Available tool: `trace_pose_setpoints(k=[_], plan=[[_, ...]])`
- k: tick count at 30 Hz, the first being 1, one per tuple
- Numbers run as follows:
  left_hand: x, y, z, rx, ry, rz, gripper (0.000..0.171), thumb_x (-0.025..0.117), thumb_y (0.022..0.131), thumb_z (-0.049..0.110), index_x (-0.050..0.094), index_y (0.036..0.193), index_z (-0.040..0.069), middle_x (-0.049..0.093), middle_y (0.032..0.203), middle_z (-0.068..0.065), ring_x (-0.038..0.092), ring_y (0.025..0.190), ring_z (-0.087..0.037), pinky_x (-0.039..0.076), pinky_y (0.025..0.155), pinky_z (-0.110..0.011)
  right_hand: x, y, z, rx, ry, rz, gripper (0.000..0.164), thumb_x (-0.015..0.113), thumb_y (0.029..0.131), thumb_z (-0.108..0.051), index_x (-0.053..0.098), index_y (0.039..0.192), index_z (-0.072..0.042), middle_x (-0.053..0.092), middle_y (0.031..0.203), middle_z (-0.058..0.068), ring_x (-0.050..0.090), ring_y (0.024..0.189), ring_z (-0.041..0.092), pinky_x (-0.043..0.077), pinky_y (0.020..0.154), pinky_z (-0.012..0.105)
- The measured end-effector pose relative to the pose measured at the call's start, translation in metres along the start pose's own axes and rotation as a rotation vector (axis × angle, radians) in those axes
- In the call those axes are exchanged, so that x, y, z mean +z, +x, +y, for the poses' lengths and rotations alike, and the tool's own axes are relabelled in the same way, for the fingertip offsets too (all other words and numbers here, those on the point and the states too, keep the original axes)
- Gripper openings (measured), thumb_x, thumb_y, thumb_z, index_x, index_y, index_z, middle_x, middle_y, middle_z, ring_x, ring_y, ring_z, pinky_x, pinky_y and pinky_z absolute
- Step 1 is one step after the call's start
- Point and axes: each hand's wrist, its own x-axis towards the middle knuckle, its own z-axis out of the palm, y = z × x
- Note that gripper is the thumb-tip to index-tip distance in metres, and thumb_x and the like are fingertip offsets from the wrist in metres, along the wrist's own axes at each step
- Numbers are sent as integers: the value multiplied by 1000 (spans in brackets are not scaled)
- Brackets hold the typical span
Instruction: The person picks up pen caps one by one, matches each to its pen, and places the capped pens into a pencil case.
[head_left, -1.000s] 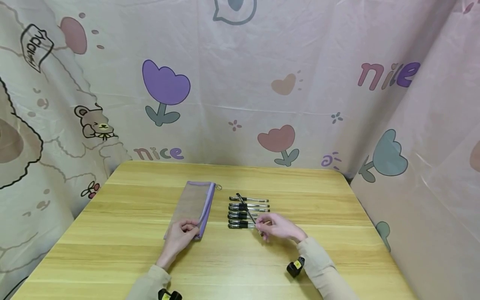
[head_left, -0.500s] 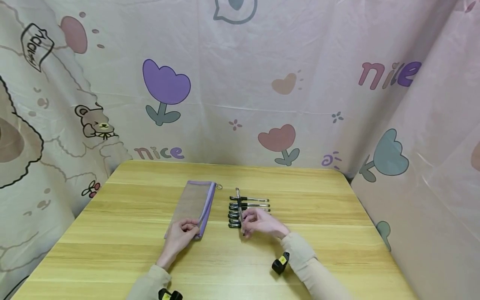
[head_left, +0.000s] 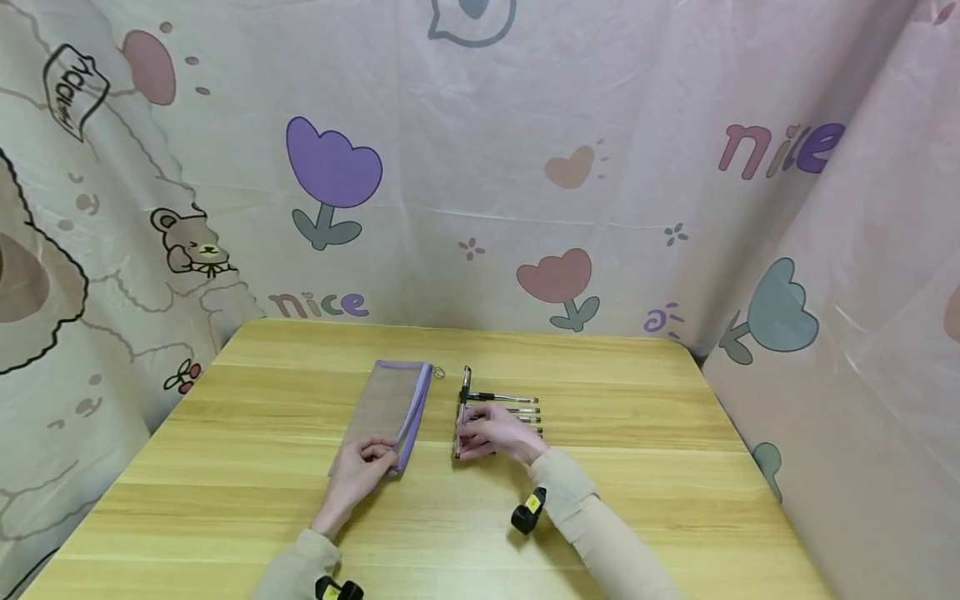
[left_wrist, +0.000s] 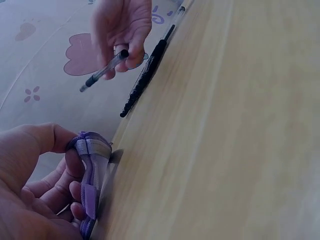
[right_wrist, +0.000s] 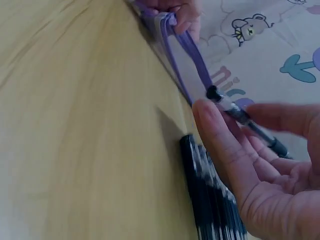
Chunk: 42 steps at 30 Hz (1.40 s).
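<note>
A flat pencil case [head_left: 378,408] with purple zipper edging lies on the left half of the table. My left hand [head_left: 362,471] pinches its near right corner; in the left wrist view the thumb and fingers hold the zipped end. In the right wrist view the case's zipper [right_wrist: 192,57] stands parted. My right hand [head_left: 495,432] holds a black gel pen [head_left: 466,383] raised over the table, just right of the case and apart from it. Beneath that hand lies a row of similar pens [head_left: 517,399], partly hidden by the hand; their capped ends [right_wrist: 190,150] show in the right wrist view.
The wooden table [head_left: 637,417] reaches back to a printed curtain [head_left: 465,167], which also hangs on both sides. A small metal ring [head_left: 438,372] sits at the case's far right corner. Black wrist cameras [head_left: 528,511] are strapped to both forearms.
My right hand has moved left with the pen, which has turned from a slant to nearly in line with the case. The left hand and the case have stayed put.
</note>
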Motion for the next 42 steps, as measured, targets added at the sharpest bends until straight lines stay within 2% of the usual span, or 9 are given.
trace_pose_setpoints(k=[4, 9, 11, 14, 17, 26, 33, 36, 42], plan=[[-3, -1, 2, -23, 4, 15, 24, 70, 82, 3, 72, 106, -1, 75, 75, -1, 58, 60, -4, 42, 51, -19, 8, 13, -4, 27, 81, 4, 8, 58, 97, 3, 62, 101, 7, 69, 81, 9, 73, 70, 19, 63, 75, 33], [-5, -2, 4, -17, -29, 29, 26, 70, 83, 3, 72, 108, -3, 75, 75, 1, 58, 61, -3, 43, 52, -19, 22, 27, -8, 49, 117, 17, 28, 57, 96, 6, 53, 121, 18, 67, 77, 9, 71, 66, 18, 63, 71, 30], [-5, -2, 4, -9, -51, 33, 26, 70, 83, 2, 71, 108, -4, 75, 75, 1, 59, 61, -3, 43, 52, -19, 28, 32, -9, 54, 125, 31, 35, 57, 95, 6, 47, 127, 17, 66, 77, 9, 70, 65, 17, 63, 70, 30], [-4, -1, 3, -7, -79, 41, 25, 69, 83, 0, 71, 108, -5, 73, 73, 4, 58, 59, -4, 41, 47, -19, 38, 41, -8, 69, 143, 74, 35, 59, 94, 6, 45, 126, 12, 66, 77, 12, 69, 63, 18, 63, 68, 30], [-3, 1, 1, 2, -87, 45, 25, 68, 83, -1, 70, 107, -6, 73, 71, 5, 58, 59, -3, 42, 49, -19, 46, 49, -7, 86, 161, 106, 33, 61, 93, 7, 46, 122, 8, 67, 78, 14, 70, 61, 19, 62, 66, 28], [-3, 2, 0, 1, -81, 28, 22, 65, 86, -2, 70, 107, -4, 72, 71, 6, 56, 57, -4, 39, 46, -19, 63, 69, -11, 87, 132, 122, 16, 64, 90, 8, 55, 101, 2, 67, 74, 12, 69, 57, 16, 60, 61, 23], [-3, 1, 1, 10, -94, 18, 21, 66, 88, -1, 69, 108, -5, 72, 72, 4, 57, 61, -2, 42, 54, -18, 69, 77, -10, 74, 82, 103, 13, 61, 89, 13, 58, 83, 2, 65, 69, 8, 66, 54, 13, 59, 58, 20], [-3, 2, 0, -5, -105, 17, 21, 65, 88, -1, 69, 109, -5, 70, 69, 8, 54, 57, -3, 40, 49, -18, 71, 78, -11, 66, 63, 122, 10, 62, 89, 13, 60, 83, 4, 66, 67, 8, 66, 53, 13, 60, 60, 23], [-3, 2, -1, 11, -115, 18, 22, 63, 88, -3, 68, 110, -6, 65, 66, 14, 52, 56, -1, 37, 46, -17, 71, 77, -12, 50, 42, 128, 7, 64, 87, 12, 66, 93, 9, 73, 79, 19, 72, 62, 19, 63, 71, 30]])
